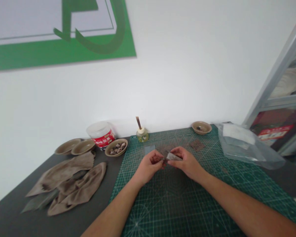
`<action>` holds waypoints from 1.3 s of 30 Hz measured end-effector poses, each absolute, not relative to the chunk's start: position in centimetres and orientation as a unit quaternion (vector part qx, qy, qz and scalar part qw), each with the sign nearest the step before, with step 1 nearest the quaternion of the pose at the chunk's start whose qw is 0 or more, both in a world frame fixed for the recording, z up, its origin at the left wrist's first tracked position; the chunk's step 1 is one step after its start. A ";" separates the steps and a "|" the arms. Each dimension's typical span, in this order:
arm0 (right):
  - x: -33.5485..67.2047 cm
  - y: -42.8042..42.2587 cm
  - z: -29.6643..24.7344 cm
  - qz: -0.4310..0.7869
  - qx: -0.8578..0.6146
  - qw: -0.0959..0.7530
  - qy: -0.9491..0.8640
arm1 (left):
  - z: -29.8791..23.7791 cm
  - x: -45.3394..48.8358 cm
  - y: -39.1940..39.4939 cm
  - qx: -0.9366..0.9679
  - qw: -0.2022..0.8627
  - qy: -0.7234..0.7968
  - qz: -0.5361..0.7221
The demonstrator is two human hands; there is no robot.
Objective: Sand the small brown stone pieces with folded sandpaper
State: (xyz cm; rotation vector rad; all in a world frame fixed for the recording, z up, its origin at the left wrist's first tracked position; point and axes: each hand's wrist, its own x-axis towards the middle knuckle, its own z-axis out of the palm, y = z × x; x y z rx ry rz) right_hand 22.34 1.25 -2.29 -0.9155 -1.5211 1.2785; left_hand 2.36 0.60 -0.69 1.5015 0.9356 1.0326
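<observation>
My right hand (184,161) is closed around a small light-grey rectangular piece (174,157), perhaps folded sheet. Thumb and fingers of my left hand (150,164) pinch a small dark piece (164,160), whose kind is too small to make out. The two hands meet just above the green cutting mat (148,204), and the grey piece is touching or very near the dark one. Behind the hands lie a grey-blue square sheet (150,149) and a brown sheet (168,148), partly covered by the fingers. Another brown square with dark marks (196,145) rests to the right.
Left, brown cloths (76,191) lie near two shallow dishes (67,146), a dish of pebbles (116,147) and a red-labelled plastic jar (102,135). A glass bottle with sticks (142,134) stands by the wall. Right are a small dish (201,127) and a clear plastic bag (246,144).
</observation>
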 end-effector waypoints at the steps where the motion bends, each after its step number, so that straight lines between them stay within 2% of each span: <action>1: 22.5 1.3 -2.2 0.507 -0.379 0.462 -0.622 | -0.7 2.3 0.6 0.633 0.506 0.396 0.431; 6: 23.0 1.2 -1.6 0.372 -0.424 0.438 -0.700 | -1.2 2.2 0.7 0.637 0.493 0.412 0.425; 11: 23.0 0.8 -1.1 0.222 -0.384 0.467 -0.765 | -1.2 2.6 0.6 0.622 0.508 0.411 0.432; 16: 22.7 0.5 -1.1 0.121 -0.359 0.461 -0.802 | -0.6 2.9 0.2 0.634 0.454 0.441 0.444; 25: 22.2 0.0 -1.1 0.073 -0.349 0.405 -0.842 | -0.8 3.0 0.1 0.635 0.436 0.461 0.440; 32: 22.2 0.1 -1.7 -0.035 -0.339 0.369 -0.865 | -0.8 3.3 -0.4 0.635 0.414 0.473 0.449; 39: 22.1 0.0 -1.7 -0.021 -0.337 0.361 -0.869 | -0.8 3.1 -0.2 0.635 0.374 0.487 0.469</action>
